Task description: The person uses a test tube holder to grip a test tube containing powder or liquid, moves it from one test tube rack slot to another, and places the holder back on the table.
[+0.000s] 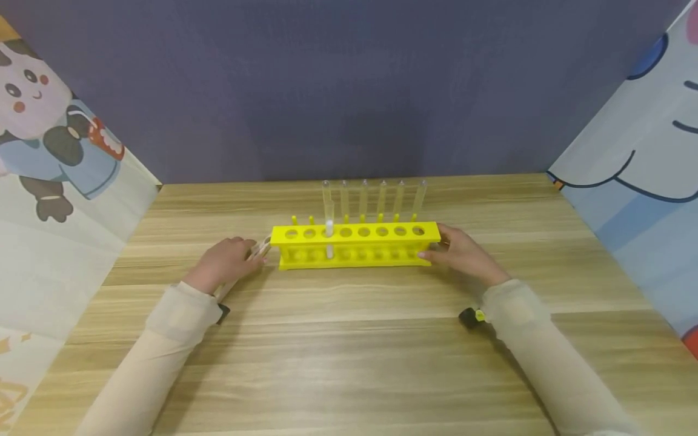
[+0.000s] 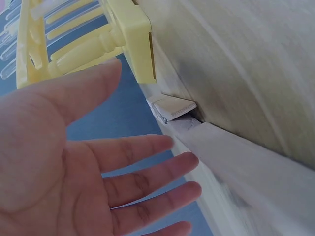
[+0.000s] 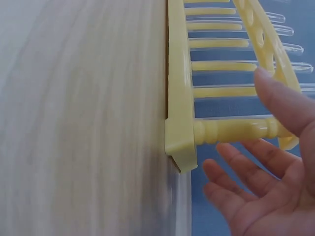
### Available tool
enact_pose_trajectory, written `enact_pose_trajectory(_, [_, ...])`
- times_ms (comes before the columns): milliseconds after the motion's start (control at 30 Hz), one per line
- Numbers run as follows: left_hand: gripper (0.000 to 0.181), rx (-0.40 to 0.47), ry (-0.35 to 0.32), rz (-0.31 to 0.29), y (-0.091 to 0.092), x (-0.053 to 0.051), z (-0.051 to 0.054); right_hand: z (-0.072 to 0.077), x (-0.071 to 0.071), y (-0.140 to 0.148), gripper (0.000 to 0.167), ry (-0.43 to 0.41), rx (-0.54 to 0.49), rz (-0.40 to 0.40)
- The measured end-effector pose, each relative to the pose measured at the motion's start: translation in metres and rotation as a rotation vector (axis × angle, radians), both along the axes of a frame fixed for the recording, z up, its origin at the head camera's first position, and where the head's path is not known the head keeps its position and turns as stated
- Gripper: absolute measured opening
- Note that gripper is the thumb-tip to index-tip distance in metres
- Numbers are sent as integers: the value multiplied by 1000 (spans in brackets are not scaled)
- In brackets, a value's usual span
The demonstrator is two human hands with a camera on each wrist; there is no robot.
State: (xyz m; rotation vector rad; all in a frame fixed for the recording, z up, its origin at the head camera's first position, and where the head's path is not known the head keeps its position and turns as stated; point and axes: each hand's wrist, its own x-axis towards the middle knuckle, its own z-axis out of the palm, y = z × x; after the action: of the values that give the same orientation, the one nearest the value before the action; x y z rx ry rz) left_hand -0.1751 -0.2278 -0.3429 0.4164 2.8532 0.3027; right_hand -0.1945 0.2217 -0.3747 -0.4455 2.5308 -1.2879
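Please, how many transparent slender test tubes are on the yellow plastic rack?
7. Six transparent slender test tubes stand on the rear pegs of the yellow plastic rack; one tube, white inside, stands in the third front hole from the left.

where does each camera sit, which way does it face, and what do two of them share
Head: worn on the person's head, looking forward and down at the yellow rack and tabletop; both hands, left hand and right hand, and sleeved forearms show.
Left wrist: worn there, looking past the left hand toward the rack's left end; of the body, only that hand shows.
Right wrist: worn there, looking toward the rack's right end; only the right hand shows.
Shared: both wrist views catch the rack and tabletop, turned sideways.
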Motion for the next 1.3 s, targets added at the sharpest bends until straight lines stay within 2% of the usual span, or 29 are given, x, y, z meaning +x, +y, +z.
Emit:
enact_pose_trajectory(267, [37,-1,-8,19,1,-3,-3,-2,0,-6,66,-57,-29,-78])
enact_pose_trajectory(533, [27,7,-5,46,3,-6,-6,-5,-2,-7,57,-50,-26,-135])
enact_pose_trajectory(767, [24,-4,60,33,1,-9,-11,-6,-1,-8,51,-51,-54,-157])
enact_pose_trajectory(1033, [21,-34,100,42,1,-11,-17,-7,-2,-10,49,-59,-75,-172])
enact_pose_trajectory(1300, [21,-11,144,56,2,-10,-19,-9,-3,-9,49,-56,-80,-169])
